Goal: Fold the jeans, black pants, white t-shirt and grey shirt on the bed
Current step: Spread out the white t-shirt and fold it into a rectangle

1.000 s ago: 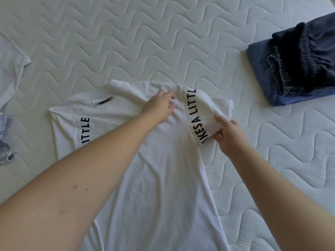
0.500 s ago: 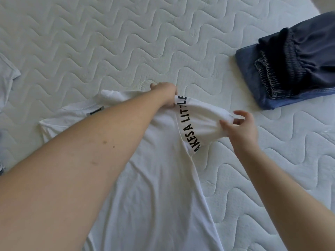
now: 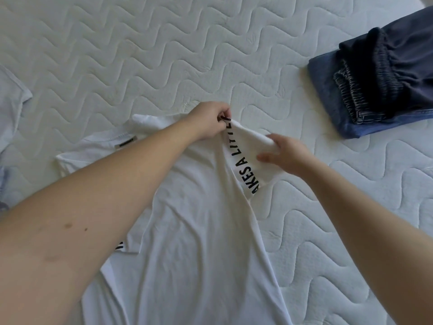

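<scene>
Your left hand pinches the folded edge of the white t-shirt, which lies mid-bed. Your right hand, fingers loosely curled, holds the sleeve. Bare mattress lies beyond. The fold reads "AKES A LITTLE". Black pants sit on folded jeans at the right edge.

surface: white wave-quilted mattress | light: soft, even daylight
</scene>
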